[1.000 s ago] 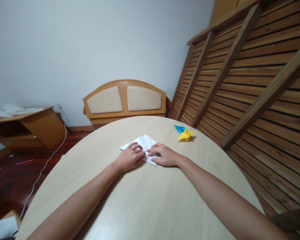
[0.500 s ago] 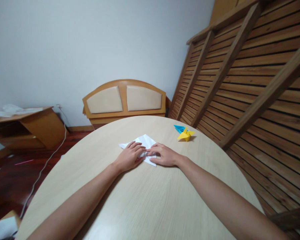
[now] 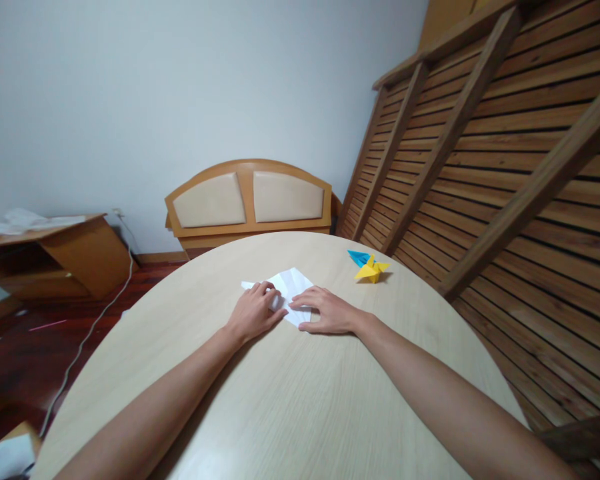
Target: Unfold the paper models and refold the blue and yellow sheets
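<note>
White paper (image 3: 291, 285), part-folded, lies flat on the round table (image 3: 300, 400), mid-far side. Left hand (image 3: 254, 312): fingers curled together, tips pressing the paper's left flap. Right hand (image 3: 327, 311): flat, fingers slightly apart, pinning the near right edge. Yellow crane (image 3: 372, 270) and blue crane (image 3: 359, 257) well apart, to the right. Risk: uneven pressure could let the sheet slide on the smooth top, skewing the crease.
</note>
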`<state>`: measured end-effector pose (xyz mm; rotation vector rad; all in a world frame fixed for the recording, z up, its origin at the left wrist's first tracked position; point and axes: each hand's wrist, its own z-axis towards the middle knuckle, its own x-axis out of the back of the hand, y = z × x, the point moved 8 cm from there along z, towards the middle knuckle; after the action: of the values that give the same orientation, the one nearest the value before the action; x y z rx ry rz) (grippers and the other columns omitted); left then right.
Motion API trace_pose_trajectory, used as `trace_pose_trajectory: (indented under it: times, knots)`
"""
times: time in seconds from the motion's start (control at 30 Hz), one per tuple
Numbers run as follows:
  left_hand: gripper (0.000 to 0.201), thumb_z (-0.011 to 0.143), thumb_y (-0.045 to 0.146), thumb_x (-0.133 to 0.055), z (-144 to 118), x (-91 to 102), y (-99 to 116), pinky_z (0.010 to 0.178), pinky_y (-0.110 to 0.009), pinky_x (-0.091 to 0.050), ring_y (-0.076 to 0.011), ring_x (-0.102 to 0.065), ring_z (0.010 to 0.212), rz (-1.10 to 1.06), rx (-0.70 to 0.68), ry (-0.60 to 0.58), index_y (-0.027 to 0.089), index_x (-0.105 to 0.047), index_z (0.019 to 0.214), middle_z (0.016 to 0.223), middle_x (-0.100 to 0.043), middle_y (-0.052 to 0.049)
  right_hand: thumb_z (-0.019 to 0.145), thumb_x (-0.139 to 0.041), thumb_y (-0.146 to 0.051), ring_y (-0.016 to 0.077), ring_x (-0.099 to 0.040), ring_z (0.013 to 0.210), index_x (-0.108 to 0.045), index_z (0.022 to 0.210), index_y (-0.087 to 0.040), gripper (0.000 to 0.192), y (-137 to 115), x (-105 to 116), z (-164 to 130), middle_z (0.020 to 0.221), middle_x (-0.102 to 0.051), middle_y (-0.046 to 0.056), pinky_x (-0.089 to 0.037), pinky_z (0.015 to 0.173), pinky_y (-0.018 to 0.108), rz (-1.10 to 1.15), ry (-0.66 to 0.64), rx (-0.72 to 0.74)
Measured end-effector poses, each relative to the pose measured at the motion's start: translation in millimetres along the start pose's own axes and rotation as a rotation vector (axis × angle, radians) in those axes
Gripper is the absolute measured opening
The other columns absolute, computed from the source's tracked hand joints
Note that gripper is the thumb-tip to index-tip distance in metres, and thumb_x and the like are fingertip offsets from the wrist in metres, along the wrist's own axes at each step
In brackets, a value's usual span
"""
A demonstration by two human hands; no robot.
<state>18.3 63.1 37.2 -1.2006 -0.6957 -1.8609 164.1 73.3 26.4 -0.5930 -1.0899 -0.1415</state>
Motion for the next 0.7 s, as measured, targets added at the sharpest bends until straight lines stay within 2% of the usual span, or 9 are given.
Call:
trace_pose_trajectory:
  times: [0.1,0.3,0.47,0.6,0.7]
  knots:
    - [0.035,0.092,0.048,-0.059,-0.6,-4.0,-7.7,0.084,-0.040,-0.052,-0.0270,-0.062,0.098,0.011,0.073,-0.008,0.019,-0.063,0.110,0.114,-0.062,-0.013,0.084,-0.071,-0.046,0.0272,-0.051,0.127,-0.064,0.132,-0.027,0.052,-0.2,-2.9,0.3,0.136,-0.061,0.009,-0.035,0.110,0.046,-0.034,-0.040,0.011]
    - [0.021,0.094,0.039,-0.057,-2.0,-8.3,-23.1,0.080,-0.035,-0.050,-0.0248,-0.063,0.096,0.016,0.215,-0.031,0.019,-0.064,0.099,0.102,-0.066,-0.010,0.089,-0.065,-0.049,0.0287,-0.048,0.130,-0.065,0.132,-0.027,0.049,-0.7,-5.4,0.1,0.139,-0.058,0.011,-0.033,0.112,0.048,-0.080,-0.085,0.019]
    - [0.021,0.096,0.036,-0.054,-1.6,-9.1,-20.5,0.076,-0.034,-0.049,-0.0243,-0.063,0.091,-0.002,0.209,-0.063,0.018,-0.064,0.095,0.096,-0.068,-0.009,0.091,-0.062,-0.049,0.0282,-0.047,0.131,-0.065,0.131,-0.030,0.045,-0.2,-5.7,-0.1,0.141,-0.056,0.010,-0.033,0.112,0.048,-0.095,-0.081,-0.007]
    - [0.026,0.095,0.042,-0.053,-1.4,-8.1,-14.7,0.078,-0.035,-0.049,-0.0253,-0.063,0.094,-0.017,0.189,-0.049,0.019,-0.066,0.095,0.099,-0.067,-0.010,0.091,-0.062,-0.048,0.0293,-0.046,0.133,-0.065,0.131,-0.031,0.044,1.2,-5.9,0.1,0.144,-0.055,0.009,-0.032,0.113,0.050,-0.088,-0.077,-0.032]
    - [0.027,0.094,0.044,-0.055,-2.1,-11.2,-20.3,0.081,-0.037,-0.049,-0.0268,-0.062,0.097,-0.033,0.221,-0.035,0.019,-0.067,0.096,0.104,-0.067,-0.011,0.091,-0.063,-0.047,0.0299,-0.044,0.135,-0.065,0.132,-0.031,0.045,0.6,-6.5,0.1,0.146,-0.054,0.007,-0.030,0.114,0.051,-0.072,-0.082,-0.017]
